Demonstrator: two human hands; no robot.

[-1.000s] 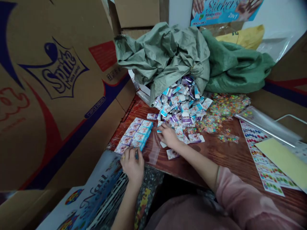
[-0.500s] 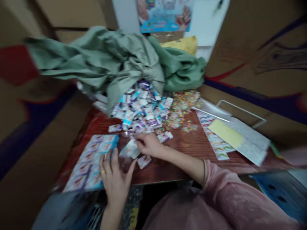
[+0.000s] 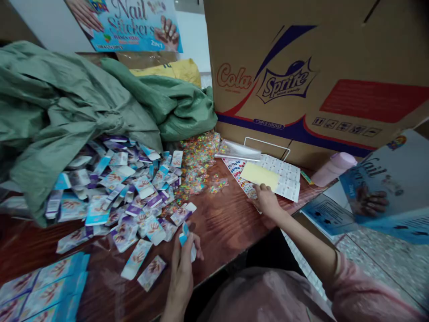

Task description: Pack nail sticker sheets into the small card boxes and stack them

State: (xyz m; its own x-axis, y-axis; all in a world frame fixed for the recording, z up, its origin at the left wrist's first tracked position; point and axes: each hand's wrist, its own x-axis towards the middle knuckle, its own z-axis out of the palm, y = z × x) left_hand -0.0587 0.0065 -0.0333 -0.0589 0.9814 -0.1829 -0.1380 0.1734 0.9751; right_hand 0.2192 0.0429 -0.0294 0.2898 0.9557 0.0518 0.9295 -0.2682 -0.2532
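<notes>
My left hand (image 3: pixel 183 259) holds a small blue and white box (image 3: pixel 184 234) upright near the table's front edge, its top flap raised. My right hand (image 3: pixel 267 199) reaches to the right, its fingertips at the lower edge of a yellow paper sheet (image 3: pixel 259 175) and a sticker sheet (image 3: pixel 237 172); whether it grips either one cannot be made out. White printed sheets (image 3: pixel 288 179) lie partly under the yellow one. A heap of small purple and blue boxes (image 3: pixel 144 187) spreads left of centre, beside a pile of small packets with colourful bits (image 3: pixel 197 161).
Rows of filled-out boxes (image 3: pixel 47 290) stand at the lower left. Green sacks (image 3: pixel 181 105) lie behind the heap. A large carton (image 3: pixel 301 53) walls the back right, with a pink bottle (image 3: pixel 335 170) and open display boxes (image 3: pixel 389 188) at the right.
The view has turned right. My right hand has left the small boxes and moved to the sheets. My left hand has left the box rows and now has a small box in it.
</notes>
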